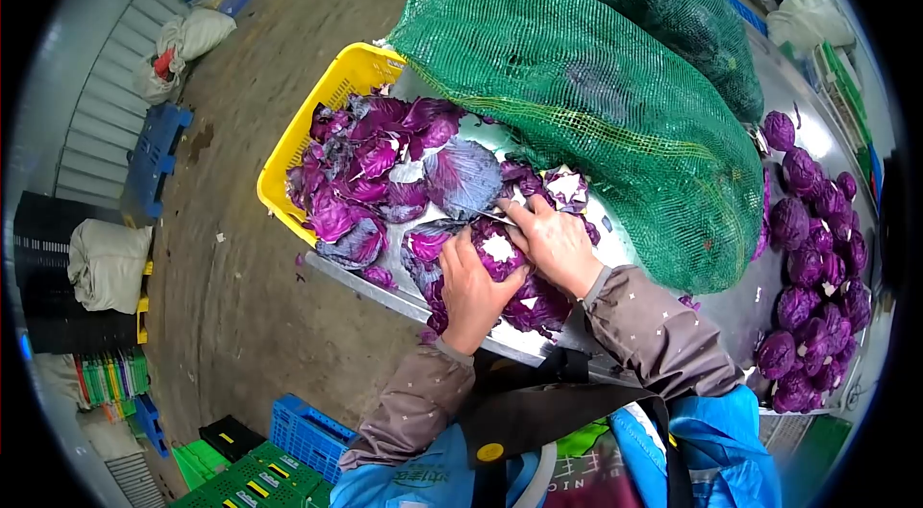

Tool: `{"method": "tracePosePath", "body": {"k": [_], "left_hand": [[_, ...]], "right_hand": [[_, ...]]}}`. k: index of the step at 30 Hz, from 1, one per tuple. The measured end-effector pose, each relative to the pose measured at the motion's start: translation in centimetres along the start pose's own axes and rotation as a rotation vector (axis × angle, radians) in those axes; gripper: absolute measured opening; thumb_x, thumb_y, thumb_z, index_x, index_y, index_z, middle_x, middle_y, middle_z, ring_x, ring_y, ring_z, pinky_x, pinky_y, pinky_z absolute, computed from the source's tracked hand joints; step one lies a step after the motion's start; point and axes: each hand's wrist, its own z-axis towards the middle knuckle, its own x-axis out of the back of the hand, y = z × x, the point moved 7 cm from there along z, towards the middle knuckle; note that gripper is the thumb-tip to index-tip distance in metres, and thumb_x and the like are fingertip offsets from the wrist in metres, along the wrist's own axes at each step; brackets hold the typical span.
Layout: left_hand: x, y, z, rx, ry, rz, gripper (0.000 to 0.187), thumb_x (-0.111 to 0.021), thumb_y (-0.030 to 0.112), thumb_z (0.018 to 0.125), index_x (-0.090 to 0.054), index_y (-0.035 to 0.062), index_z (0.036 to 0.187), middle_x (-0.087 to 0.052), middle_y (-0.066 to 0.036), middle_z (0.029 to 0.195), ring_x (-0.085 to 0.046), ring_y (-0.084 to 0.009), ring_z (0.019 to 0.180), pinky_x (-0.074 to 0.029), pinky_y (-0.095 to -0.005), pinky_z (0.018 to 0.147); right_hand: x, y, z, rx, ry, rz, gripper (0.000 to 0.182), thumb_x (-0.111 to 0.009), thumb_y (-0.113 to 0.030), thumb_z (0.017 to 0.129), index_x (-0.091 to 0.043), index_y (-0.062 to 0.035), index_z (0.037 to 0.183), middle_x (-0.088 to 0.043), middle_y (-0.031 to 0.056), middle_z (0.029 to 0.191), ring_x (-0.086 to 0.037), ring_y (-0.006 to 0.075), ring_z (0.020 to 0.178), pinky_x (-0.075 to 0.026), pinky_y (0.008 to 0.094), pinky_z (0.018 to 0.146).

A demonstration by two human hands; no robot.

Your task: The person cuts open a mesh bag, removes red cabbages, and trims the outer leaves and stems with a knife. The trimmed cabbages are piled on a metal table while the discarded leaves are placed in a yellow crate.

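Observation:
My left hand (469,295) is closed around the side of a red cabbage (497,247) whose pale cut stem end faces up. My right hand (556,241) is at the cabbage's other side, closed on a knife whose thin blade (488,214) points left; its handle is hidden under the fingers. Just beyond my right fingers sits another cabbage (565,189) with a white cut base. Below the hands lies one more cabbage (538,304). Loose purple outer leaves (461,176) are heaped to the left of the hands.
A yellow crate (288,157) at the metal table's left edge is full of leaves. Large green mesh sacks (596,114) cover the table's far side. Several trimmed cabbages (806,268) are piled on the right. Blue (306,436) and green crates (260,479) stand on the floor.

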Motion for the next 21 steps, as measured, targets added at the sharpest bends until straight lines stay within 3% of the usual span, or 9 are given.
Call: {"method": "tracePosePath", "body": {"k": [2, 4, 7, 10, 14, 16, 18, 20, 21], "left_hand": [[0.2, 0.4, -0.7, -0.013, 0.025, -0.006, 0.081, -0.081, 0.028, 0.061, -0.038, -0.0062, 0.121, -0.044, -0.021, 0.111, -0.044, -0.0389, 0.106, -0.037, -0.0460, 0.091], [-0.3, 0.9, -2.7, -0.145, 0.028, 0.050, 0.087, -0.081, 0.027, 0.061, -0.034, -0.0043, 0.127, -0.041, -0.023, 0.119, -0.041, -0.0396, 0.111, -0.035, -0.0458, 0.095], [0.3, -0.6, -3.9, -0.129, 0.015, -0.056, 0.090, -0.081, 0.027, 0.061, -0.031, -0.0033, 0.131, -0.038, -0.023, 0.125, -0.039, -0.0389, 0.115, -0.034, -0.0458, 0.098], [1.1, -1.4, -3.8, -0.108, -0.013, -0.119, 0.091, -0.081, 0.026, 0.062, -0.031, -0.0017, 0.132, -0.038, -0.023, 0.125, -0.038, -0.0393, 0.117, -0.033, -0.0460, 0.100], [1.1, -1.9, -2.7, 0.007, -0.123, -0.110, 0.091, -0.082, 0.027, 0.060, -0.033, 0.0009, 0.132, -0.044, -0.020, 0.119, -0.044, -0.0363, 0.112, -0.036, -0.0431, 0.097], [1.2, -2.3, -2.0, 0.100, -0.123, -0.159, 0.086, -0.081, 0.024, 0.059, -0.036, 0.0011, 0.129, -0.044, -0.020, 0.116, -0.045, -0.0366, 0.110, -0.037, -0.0421, 0.095], [0.9, -2.7, -1.7, 0.080, -0.102, -0.160, 0.084, -0.081, 0.023, 0.060, -0.037, 0.0010, 0.128, -0.045, -0.019, 0.116, -0.046, -0.0346, 0.110, -0.038, -0.0413, 0.095], [0.3, -4.3, -1.8, 0.160, -0.054, -0.432, 0.083, -0.082, 0.023, 0.061, -0.037, 0.0009, 0.128, -0.046, -0.018, 0.118, -0.046, -0.0313, 0.111, -0.037, -0.0402, 0.096], [0.1, -4.5, -2.0, 0.191, -0.055, -0.493, 0.081, -0.081, 0.020, 0.063, -0.036, 0.0015, 0.128, -0.045, -0.016, 0.119, -0.046, -0.0262, 0.112, -0.037, -0.0381, 0.097]], "right_hand": [[-0.9, 1.5, 0.7, -0.065, -0.013, 0.055, 0.024, -0.063, -0.023, 0.077, -0.059, -0.0093, 0.097, -0.061, 0.0160, 0.084, -0.063, 0.0352, 0.070, -0.050, 0.0458, 0.060], [-2.1, 4.1, 1.1, -0.163, -0.040, 0.006, 0.023, -0.063, -0.023, 0.079, -0.061, -0.0088, 0.097, -0.063, 0.0154, 0.083, -0.064, 0.0346, 0.076, -0.050, 0.0453, 0.064], [-4.4, 6.7, 0.9, -0.323, -0.142, 0.139, 0.028, -0.065, -0.026, 0.080, -0.063, -0.0083, 0.101, -0.066, 0.0184, 0.088, -0.063, 0.0364, 0.085, -0.049, 0.0457, 0.074], [-4.3, 6.6, 0.8, -0.361, -0.142, 0.184, 0.029, -0.065, -0.026, 0.079, -0.063, -0.0076, 0.101, -0.065, 0.0194, 0.088, -0.063, 0.0364, 0.086, -0.049, 0.0455, 0.076], [1.4, 2.9, -1.2, -0.205, 0.168, 0.207, 0.049, -0.069, -0.030, 0.077, -0.049, -0.0046, 0.114, -0.058, 0.0185, 0.094, -0.059, 0.0394, 0.083, -0.048, 0.0471, 0.070], [0.9, 1.5, -2.7, -0.132, 0.182, 0.254, 0.054, -0.071, -0.033, 0.075, -0.048, -0.0032, 0.113, -0.057, 0.0178, 0.093, -0.059, 0.0390, 0.081, -0.049, 0.0462, 0.069], [-1.8, 1.2, -3.7, -0.169, -0.015, 0.458, 0.058, -0.073, -0.030, 0.074, -0.047, -0.0012, 0.116, -0.059, 0.0192, 0.093, -0.060, 0.0368, 0.083, -0.049, 0.0438, 0.071], [-2.4, 2.1, -3.9, -0.213, 0.074, 0.842, 0.057, -0.073, -0.027, 0.074, -0.047, -0.0011, 0.118, -0.061, 0.0201, 0.098, -0.061, 0.0350, 0.088, -0.049, 0.0399, 0.074], [-2.3, 2.1, -3.9, -0.212, 0.075, 0.841, 0.057, -0.073, -0.027, 0.074, -0.047, -0.0011, 0.118, -0.061, 0.0201, 0.098, -0.061, 0.0350, 0.088, -0.049, 0.0399, 0.074]]}}
